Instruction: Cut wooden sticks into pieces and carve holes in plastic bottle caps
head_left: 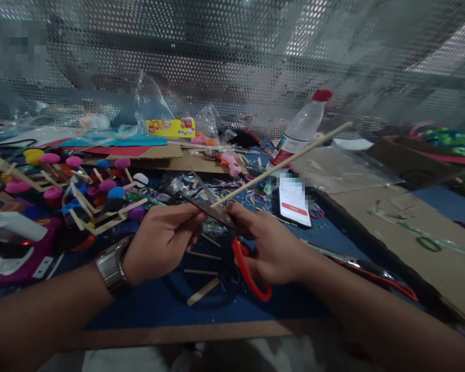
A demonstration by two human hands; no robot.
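Observation:
My right hand [269,248] is closed round the red handles of a pair of scissors [248,268], whose dark blades [201,201] point up and left. A long thin wooden stick [282,163] slants from between the hands up to the right, and its near end meets the blades. My left hand [163,240], with a metal watch on the wrist, is closed in a pinch at the stick's near end beside the blades. Short cut stick pieces [203,256] and a flat wooden stick [202,292] lie on the blue table below the hands.
A phone [294,201] lies just right of the hands, a red-capped plastic bottle [302,129] behind it. Wooden-stick frames with coloured foam balls [81,191] crowd the left. Cardboard sheets [411,222] lie at the right, rubber bands [256,196] and packets at the back, before a perforated metal wall [232,62].

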